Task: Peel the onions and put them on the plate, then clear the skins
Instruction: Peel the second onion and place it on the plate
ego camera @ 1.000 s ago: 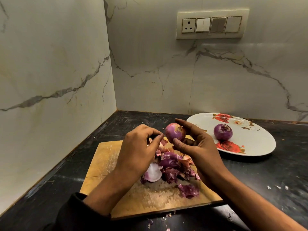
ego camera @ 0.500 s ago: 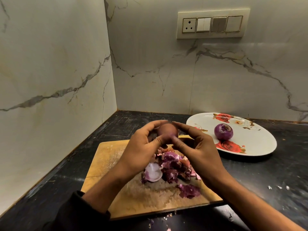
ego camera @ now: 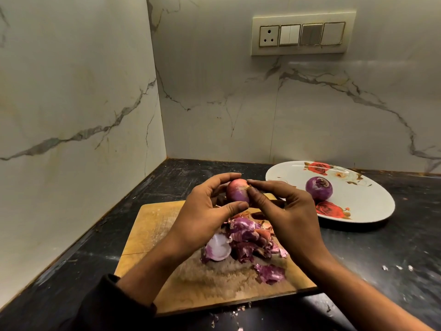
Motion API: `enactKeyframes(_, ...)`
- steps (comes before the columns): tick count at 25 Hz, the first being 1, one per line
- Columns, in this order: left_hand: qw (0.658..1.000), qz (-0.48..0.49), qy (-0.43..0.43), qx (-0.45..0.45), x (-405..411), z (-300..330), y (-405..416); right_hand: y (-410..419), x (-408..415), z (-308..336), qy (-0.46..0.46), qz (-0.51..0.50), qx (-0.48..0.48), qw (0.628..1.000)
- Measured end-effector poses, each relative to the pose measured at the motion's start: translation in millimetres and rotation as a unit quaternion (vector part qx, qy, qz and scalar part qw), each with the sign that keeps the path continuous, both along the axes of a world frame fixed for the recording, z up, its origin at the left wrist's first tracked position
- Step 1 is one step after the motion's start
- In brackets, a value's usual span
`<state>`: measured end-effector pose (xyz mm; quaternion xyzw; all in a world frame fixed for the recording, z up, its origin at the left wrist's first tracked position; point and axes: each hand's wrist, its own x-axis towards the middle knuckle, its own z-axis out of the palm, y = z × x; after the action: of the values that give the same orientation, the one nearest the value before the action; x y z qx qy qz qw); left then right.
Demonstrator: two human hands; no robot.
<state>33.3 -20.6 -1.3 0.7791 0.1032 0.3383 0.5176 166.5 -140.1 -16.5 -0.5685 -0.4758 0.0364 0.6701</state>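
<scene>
above wooden board, hands gripping smooth round onion

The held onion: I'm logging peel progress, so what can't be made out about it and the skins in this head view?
- Held onion: its far and under sides are covered by the left hand and right hand, so the skin left is unclear.
- Skins: the pile's near-left part lies behind the left wrist.
- Cutting board: its middle is hidden by both forearms.
- Onion on the plate: only its top shows.
</scene>
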Motion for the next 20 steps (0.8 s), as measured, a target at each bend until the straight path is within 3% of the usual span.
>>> enactKeyframes(6,0.999,0.029,0.001,0.015,1.0,-0.1,-1.6,-4.4,-5.3,3.8,-0.114,-0.086,0.005,0.99)
enactKeyframes(13,0.998,-0.027,-0.013,-0.047,1.2,-2.3,-0.4,-5.6,-6.0,9.5,-0.118,-0.082,-0.011,0.99)
enactKeyframes(20,1.0,0.009,-0.001,0.002,2.8,-3.4,-0.5,-7.8,-7.5,12.6,-0.247,-0.159,-0.034,0.955)
